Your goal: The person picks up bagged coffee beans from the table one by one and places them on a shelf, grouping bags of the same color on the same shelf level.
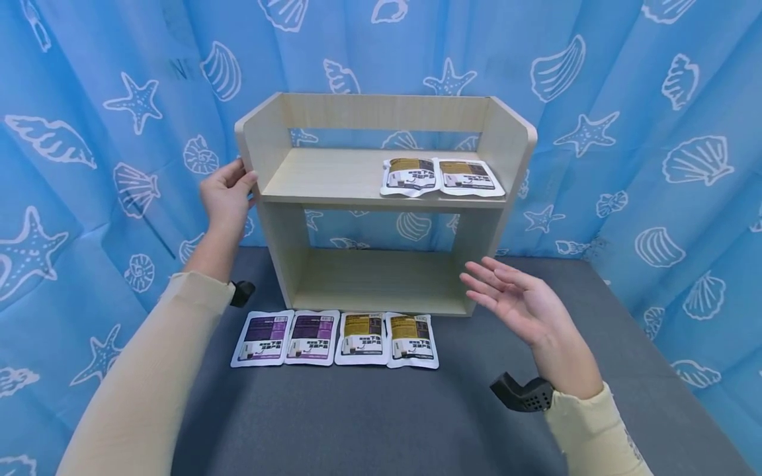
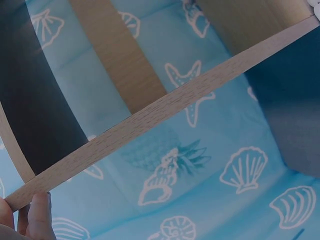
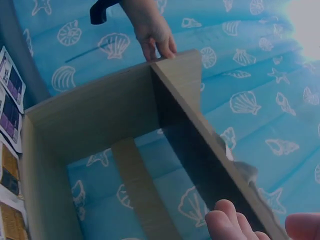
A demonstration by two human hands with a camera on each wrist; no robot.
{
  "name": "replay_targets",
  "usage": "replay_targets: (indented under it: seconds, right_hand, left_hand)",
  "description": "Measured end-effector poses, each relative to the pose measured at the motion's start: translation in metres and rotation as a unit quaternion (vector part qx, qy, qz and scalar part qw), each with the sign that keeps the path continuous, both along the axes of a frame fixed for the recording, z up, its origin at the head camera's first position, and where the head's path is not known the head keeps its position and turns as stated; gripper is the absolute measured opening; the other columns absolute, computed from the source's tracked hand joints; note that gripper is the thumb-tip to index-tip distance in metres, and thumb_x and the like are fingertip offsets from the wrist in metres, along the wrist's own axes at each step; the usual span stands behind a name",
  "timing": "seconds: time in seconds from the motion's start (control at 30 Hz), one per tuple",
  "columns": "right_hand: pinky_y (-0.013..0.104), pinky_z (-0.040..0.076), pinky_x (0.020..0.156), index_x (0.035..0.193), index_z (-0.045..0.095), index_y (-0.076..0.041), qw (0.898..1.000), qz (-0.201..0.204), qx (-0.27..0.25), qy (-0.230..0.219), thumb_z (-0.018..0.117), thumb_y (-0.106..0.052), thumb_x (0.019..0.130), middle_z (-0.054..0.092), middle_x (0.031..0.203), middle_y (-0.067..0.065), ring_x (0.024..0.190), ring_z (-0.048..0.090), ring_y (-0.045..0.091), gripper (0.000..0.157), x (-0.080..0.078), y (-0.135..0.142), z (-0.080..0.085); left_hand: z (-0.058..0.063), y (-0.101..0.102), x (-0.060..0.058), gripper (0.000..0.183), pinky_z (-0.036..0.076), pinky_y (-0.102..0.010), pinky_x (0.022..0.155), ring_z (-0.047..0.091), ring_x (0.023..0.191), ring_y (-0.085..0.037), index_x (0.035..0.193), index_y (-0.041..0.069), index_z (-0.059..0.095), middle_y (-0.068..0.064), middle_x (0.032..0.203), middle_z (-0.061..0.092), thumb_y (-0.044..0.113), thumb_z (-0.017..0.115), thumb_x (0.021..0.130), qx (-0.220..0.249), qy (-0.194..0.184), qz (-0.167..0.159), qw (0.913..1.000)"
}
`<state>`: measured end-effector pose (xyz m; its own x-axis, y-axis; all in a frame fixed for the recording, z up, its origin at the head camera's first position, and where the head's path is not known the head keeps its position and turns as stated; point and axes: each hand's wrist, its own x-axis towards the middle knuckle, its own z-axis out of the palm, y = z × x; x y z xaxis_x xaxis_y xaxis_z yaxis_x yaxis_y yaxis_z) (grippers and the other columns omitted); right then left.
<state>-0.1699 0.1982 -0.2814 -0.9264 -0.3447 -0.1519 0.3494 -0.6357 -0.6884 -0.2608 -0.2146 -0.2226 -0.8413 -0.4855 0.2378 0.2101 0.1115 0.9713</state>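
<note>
A pale wooden two-tier shelf [image 1: 381,102] stands on the dark grey table. At its left side panel, my left hand [image 1: 227,195] pinches the front edge about level with the upper board; the left wrist view shows the fingers [image 2: 40,217] at that edge. My right hand [image 1: 524,301] is held palm up with fingers extended, in front of the shelf's lower right corner, holding nothing. Two white pouches with brown-and-gold labels, a left pouch [image 1: 411,177] and a right pouch [image 1: 470,178], lie side by side at the right of the upper board.
Before the shelf, a row of pouches lies flat on the table [image 1: 333,416]: two purple-labelled ones [image 1: 262,338] on the left, two gold-labelled ones [image 1: 362,338] on the right. A blue curtain [image 1: 381,39] with white shell prints hangs close behind and along both sides.
</note>
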Motion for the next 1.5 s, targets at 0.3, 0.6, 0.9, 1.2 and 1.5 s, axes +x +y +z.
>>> replay_targets:
  seconds: [0.3,0.6,0.9,1.2,1.5]
  right_hand:
    - [0.038,0.021,0.113,0.156,-0.007,-0.013,1.000,0.002,0.021,-0.020,0.041,-0.015,0.105,0.002,0.163,0.010,0.147,0.012,0.029,0.069,0.007,0.004,-0.029]
    - [0.039,0.023,0.113,0.156,-0.006,-0.013,0.999,-0.008,0.029,-0.041,0.040,-0.017,0.106,0.003,0.163,0.010,0.146,0.015,0.029,0.069,0.011,0.007,-0.042]
    - [0.040,0.024,0.112,0.156,-0.007,-0.012,0.998,-0.007,0.042,-0.056,0.039,-0.017,0.106,0.003,0.162,0.011,0.146,0.014,0.030,0.068,0.014,0.008,-0.059]
    - [0.040,0.025,0.112,0.155,-0.009,-0.010,0.996,0.000,0.048,-0.073,0.035,-0.019,0.107,0.002,0.161,0.014,0.106,0.063,0.019,0.066,0.018,0.012,-0.081]
    - [0.043,0.022,0.114,0.154,-0.007,-0.006,0.994,0.005,0.050,-0.093,0.033,-0.017,0.107,0.000,0.160,0.019,0.134,0.041,0.031,0.063,0.022,0.011,-0.106]
  left_hand:
    - [-0.001,-0.002,-0.001,0.040,0.049,-0.036,0.097,0.058,0.120,-0.018,0.135,0.017,0.059,-0.007,0.136,0.058,0.023,0.062,0.095,0.003,0.003,-0.006,1.0000]
    - [-0.002,-0.001,-0.001,0.040,0.050,-0.036,0.096,0.058,0.119,-0.019,0.135,0.016,0.059,-0.007,0.135,0.058,0.022,0.062,0.095,-0.002,0.003,-0.005,1.0000]
    - [-0.002,-0.001,-0.001,0.039,0.050,-0.035,0.096,0.058,0.120,-0.019,0.135,0.016,0.059,-0.007,0.134,0.058,0.020,0.061,0.096,0.000,0.004,-0.005,1.0000]
    - [-0.002,0.000,0.000,0.039,0.050,-0.035,0.095,0.059,0.119,-0.019,0.135,0.016,0.059,-0.007,0.134,0.058,0.021,0.061,0.096,0.002,0.002,-0.004,1.0000]
    - [-0.001,0.000,0.001,0.039,0.050,-0.034,0.095,0.059,0.119,-0.018,0.135,0.017,0.059,-0.006,0.134,0.058,0.022,0.062,0.096,0.001,-0.002,-0.003,1.0000]
